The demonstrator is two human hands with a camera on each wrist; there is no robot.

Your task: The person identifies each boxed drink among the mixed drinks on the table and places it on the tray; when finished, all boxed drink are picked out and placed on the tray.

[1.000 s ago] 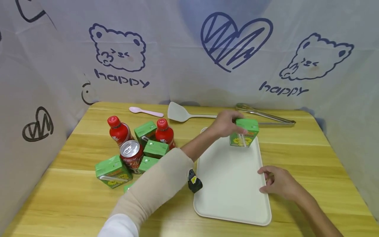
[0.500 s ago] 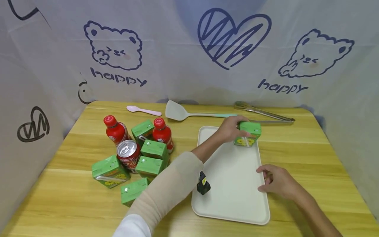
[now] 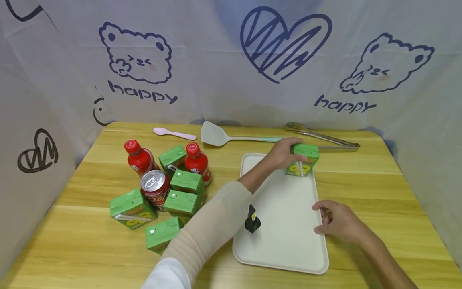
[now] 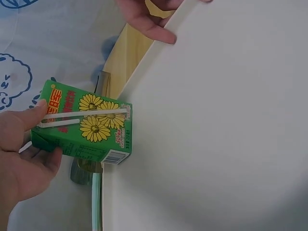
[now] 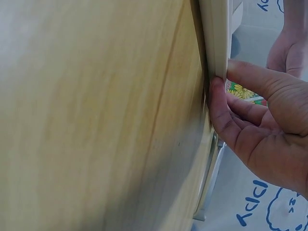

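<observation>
My left hand (image 3: 285, 153) grips a green drink carton (image 4: 89, 122) with yellow flowers and a white straw on its front. In the head view the carton stands at the far right corner of the cream tray (image 3: 281, 245). The left wrist view has its lower end at the tray's rim; whether it touches the tray I cannot tell. At the tray's right long side, my right hand (image 3: 339, 222) pinches the rim. The right wrist view shows the thumb (image 5: 250, 77) on one side of that rim and curled fingers (image 5: 224, 113) on the other.
Left of the tray cluster several green cartons (image 3: 164, 234), two red-capped bottles (image 3: 197, 163) and a red can (image 3: 156, 192). Along the back lie a pink spoon (image 3: 175, 133), a pale spatula (image 3: 214, 134) and metal tongs (image 3: 328, 139). Fabric walls (image 3: 209, 88) enclose the table.
My left hand has shifted the carton a little to the right, toward the tray's far right corner. My right hand keeps its place on the rim. The head view has tilted slightly.
</observation>
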